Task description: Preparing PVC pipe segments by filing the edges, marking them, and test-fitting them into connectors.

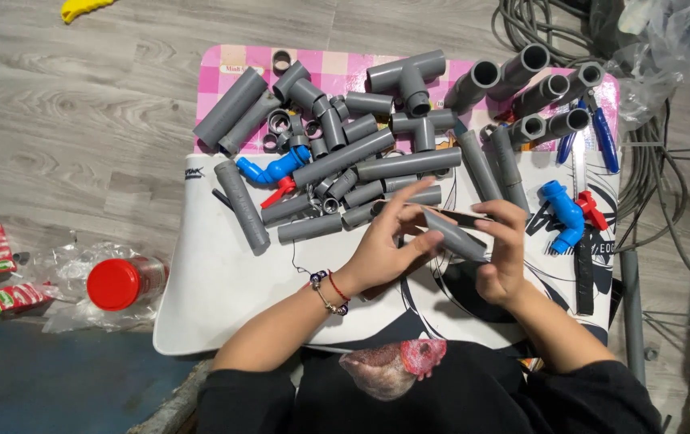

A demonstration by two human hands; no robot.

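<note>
Both hands meet over the near middle of a white board (216,281) that lies on the wooden floor, and between them they hold one short grey pipe piece (453,235). The pipe piece runs at a slant from upper left to lower right. The left hand (385,245) comes in from the left with its fingers spread, thumb laid along the underside of the pipe piece and fingertips touching its upper end. The right hand (501,253) closes around the lower right end, fingers curled over the top, so that end is covered and its opening cannot be seen. A thin dark strip sits just above the pipe piece by the right fingers; what it is cannot be made out. Just beyond the hands lies a loose heap of grey pipes (345,157) and fittings, some on a pink checked cloth (216,68) at the board's far edge. A blue tap with a red handle (276,173) lies among them on the left, and a second blue tap (563,213) lies just right of the right hand. A jar with a red lid (116,283) stands on the floor to the left, beside the board. Grey cables (650,169) coil at the right, cut off by the frame edge.
</note>
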